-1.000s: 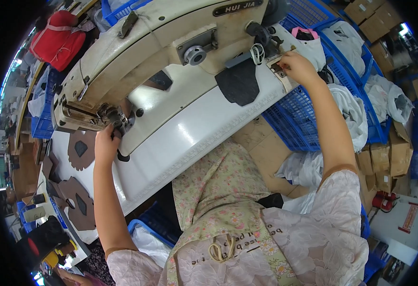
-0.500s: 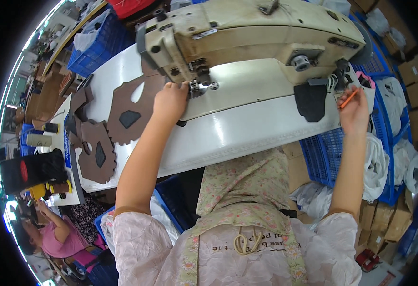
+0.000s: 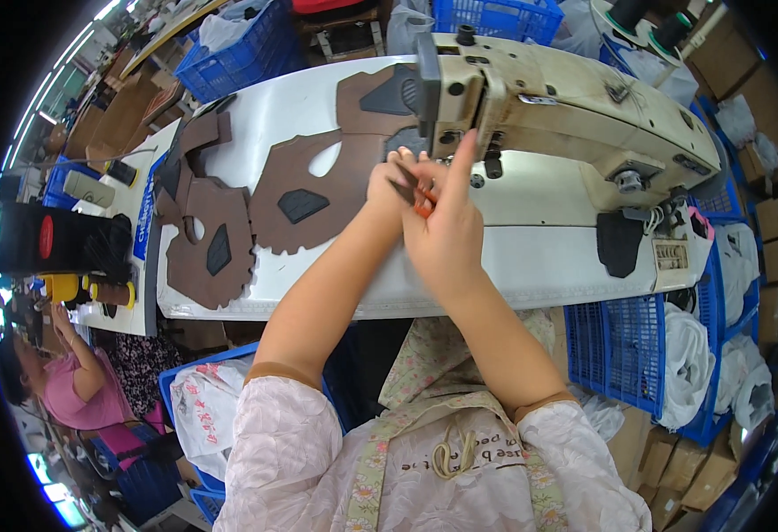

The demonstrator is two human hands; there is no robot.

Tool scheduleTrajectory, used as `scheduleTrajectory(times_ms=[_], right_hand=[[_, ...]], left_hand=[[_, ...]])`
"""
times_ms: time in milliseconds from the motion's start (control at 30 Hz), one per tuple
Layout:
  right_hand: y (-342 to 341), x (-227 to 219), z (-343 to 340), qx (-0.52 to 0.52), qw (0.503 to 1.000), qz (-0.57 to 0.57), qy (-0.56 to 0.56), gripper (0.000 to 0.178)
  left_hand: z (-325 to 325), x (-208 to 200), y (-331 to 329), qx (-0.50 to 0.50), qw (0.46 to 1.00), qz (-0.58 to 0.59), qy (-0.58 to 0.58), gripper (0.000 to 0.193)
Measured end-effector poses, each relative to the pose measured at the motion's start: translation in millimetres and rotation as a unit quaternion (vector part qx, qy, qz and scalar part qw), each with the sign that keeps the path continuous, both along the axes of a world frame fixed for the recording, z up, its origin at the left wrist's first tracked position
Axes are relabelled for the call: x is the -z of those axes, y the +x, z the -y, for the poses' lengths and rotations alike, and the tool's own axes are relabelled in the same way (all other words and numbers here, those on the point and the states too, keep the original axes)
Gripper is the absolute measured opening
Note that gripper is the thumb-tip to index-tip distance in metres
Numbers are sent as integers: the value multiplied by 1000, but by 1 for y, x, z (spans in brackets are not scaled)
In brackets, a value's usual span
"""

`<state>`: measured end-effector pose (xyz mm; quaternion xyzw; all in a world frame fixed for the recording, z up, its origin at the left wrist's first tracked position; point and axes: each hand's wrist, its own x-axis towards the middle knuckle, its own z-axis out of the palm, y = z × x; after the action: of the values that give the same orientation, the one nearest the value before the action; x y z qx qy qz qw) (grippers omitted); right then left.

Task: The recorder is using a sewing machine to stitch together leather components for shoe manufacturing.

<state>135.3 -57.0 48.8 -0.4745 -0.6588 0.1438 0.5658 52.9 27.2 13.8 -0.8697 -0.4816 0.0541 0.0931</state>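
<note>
My right hand (image 3: 446,222) grips a small pair of orange-handled snips (image 3: 423,206), its index finger extended. Their dark blades point left, across my left hand (image 3: 387,184). That hand is closed beside the sewing machine's needle area, its fingers bent and partly behind my right hand; what they hold is hidden. Beside it, flat brown pieces (image 3: 304,164) with scalloped edges, cut-out holes and dark patches (image 3: 304,206) lie strung out leftward on the white table (image 3: 362,297). The cream sewing machine (image 3: 575,106) stands just beyond my hands.
A black flap (image 3: 617,244) hangs at the machine's right end. Blue crates (image 3: 615,350) with white bags stand below and to the right. Another blue crate (image 3: 242,53) is at the back left. Thread spools (image 3: 114,294) sit on the left table, where a person in pink (image 3: 83,381) works.
My right hand has come from the machine's right end to my left hand, bringing the snips. The view has shifted, showing more of the brown pieces. My left hand's fingers now look more curled.
</note>
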Motion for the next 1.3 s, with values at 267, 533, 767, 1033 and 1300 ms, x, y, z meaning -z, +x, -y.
scheduleTrajectory(times_ms=[267, 533, 767, 1033, 1300], right_hand=[[-26, -11, -17, -132, 952, -273, 46, 66], [46, 7, -13, -26, 995, 59, 77, 26], [40, 25, 14, -92, 992, -60, -70, 70], [5, 42, -14, -232, 793, -346, -445, 44], [-22, 61, -73, -184, 555, -644, -493, 30]], left_hand=[[-26, 71, -31, -1, 937, 344, -64, 37], [-9, 25, 1, -42, 994, 79, 70, 33], [-29, 33, -27, -138, 985, 68, 78, 43], [-39, 49, -76, -126, 971, 103, 177, 42], [-32, 44, -82, -128, 964, 168, 163, 35]])
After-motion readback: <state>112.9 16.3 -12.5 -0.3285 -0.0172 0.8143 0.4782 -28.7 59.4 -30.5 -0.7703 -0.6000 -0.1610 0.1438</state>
